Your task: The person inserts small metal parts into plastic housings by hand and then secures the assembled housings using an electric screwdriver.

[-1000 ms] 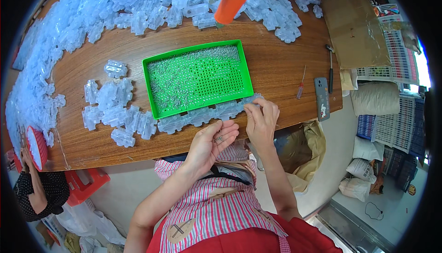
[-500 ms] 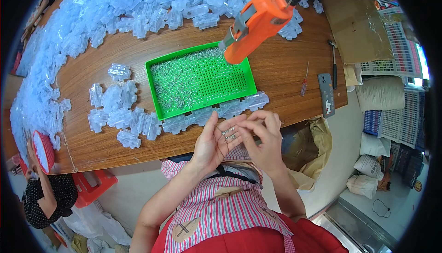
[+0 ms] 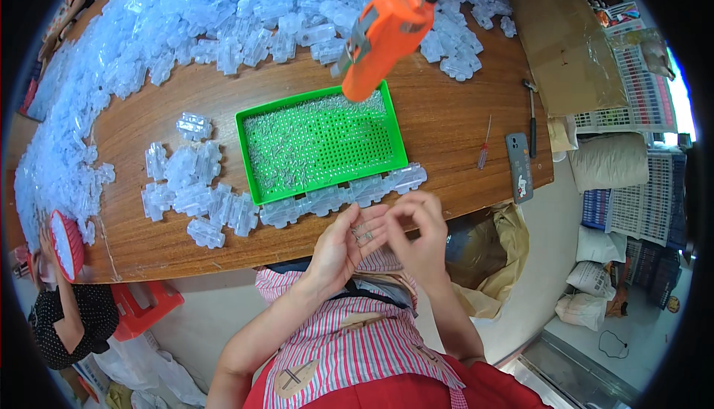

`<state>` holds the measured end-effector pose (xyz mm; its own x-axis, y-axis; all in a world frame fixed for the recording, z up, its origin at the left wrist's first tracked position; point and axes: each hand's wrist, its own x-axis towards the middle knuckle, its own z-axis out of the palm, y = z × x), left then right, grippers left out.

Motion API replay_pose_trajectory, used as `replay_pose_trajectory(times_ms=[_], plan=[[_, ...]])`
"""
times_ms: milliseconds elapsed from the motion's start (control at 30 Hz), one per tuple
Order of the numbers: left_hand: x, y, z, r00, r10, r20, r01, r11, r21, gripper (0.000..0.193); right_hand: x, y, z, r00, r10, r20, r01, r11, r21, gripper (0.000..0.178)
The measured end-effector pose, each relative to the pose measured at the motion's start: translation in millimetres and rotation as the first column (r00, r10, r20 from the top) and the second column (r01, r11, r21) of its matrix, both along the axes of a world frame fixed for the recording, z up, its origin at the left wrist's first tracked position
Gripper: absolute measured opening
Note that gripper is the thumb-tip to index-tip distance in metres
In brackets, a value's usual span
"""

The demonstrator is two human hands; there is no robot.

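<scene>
Since a second ago both hands have drawn back from the table edge toward the body, and the hanging orange power screwdriver [image 3: 383,37] has swung lower into view over the green tray [image 3: 321,143]. Now the left hand [image 3: 343,245] is cupped palm-up, cradling a few tiny clear plastic pieces [image 3: 364,235], while the right hand [image 3: 416,234] pinches at them with thumb and forefinger; whether it has one between the fingertips cannot be told. These bits look very light, hard and slick, likely to skitter off if the palm tilts, so a fingertip pinch across the narrow sides seems the surest hold. Just ahead of the hands, a row of clear plastic connector blocks [image 3: 343,193] lies along the tray's near rim on the wooden table [image 3: 446,126]. More blocks cluster to the left [image 3: 195,189], and a great heap [image 3: 223,15] covers the far side. A screwdriver [image 3: 484,149] and phone [image 3: 518,166] lie to the right.
</scene>
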<state>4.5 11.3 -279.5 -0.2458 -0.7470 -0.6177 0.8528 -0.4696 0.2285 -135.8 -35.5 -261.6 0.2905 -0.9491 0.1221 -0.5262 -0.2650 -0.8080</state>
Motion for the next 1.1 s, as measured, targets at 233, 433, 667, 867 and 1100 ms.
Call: replay_pose_trajectory(times_ms=[233, 433, 667, 867, 1100], plan=[[2.8, 5.5, -14.4, 0.998, 0.064, 0.018, -0.065, 0.992, 0.110, 0.041, -14.1, -31.3, -33.7, 0.991, -0.041, -0.129, 0.022, 0.989, -0.149, 0.011], [4.1, 4.2, -12.0, 0.998, 0.067, 0.007, -0.067, 0.994, 0.088, 0.042, -9.3, -35.2, -35.7, 0.990, 0.013, -0.143, -0.033, 0.989, -0.142, 0.010], [6.1, 2.0, -12.0, 0.998, 0.058, -0.007, -0.058, 0.995, 0.076, 0.044, -6.3, -36.1, -32.4, 0.983, 0.041, -0.178, -0.065, 0.989, -0.133, 0.012], [5.8, -3.1, -3.9, 0.997, 0.056, -0.048, -0.056, 0.998, 0.005, 0.051, -7.9, -32.9, -23.4, 0.987, 0.020, -0.158, -0.048, 0.984, -0.173, 0.013], [6.9, -1.3, -8.1, 0.976, 0.060, -0.208, -0.068, 0.997, -0.031, 0.062, 2.3, -4.6, 19.7, 0.955, 0.215, -0.206, -0.244, 0.961, -0.128, 0.013]])
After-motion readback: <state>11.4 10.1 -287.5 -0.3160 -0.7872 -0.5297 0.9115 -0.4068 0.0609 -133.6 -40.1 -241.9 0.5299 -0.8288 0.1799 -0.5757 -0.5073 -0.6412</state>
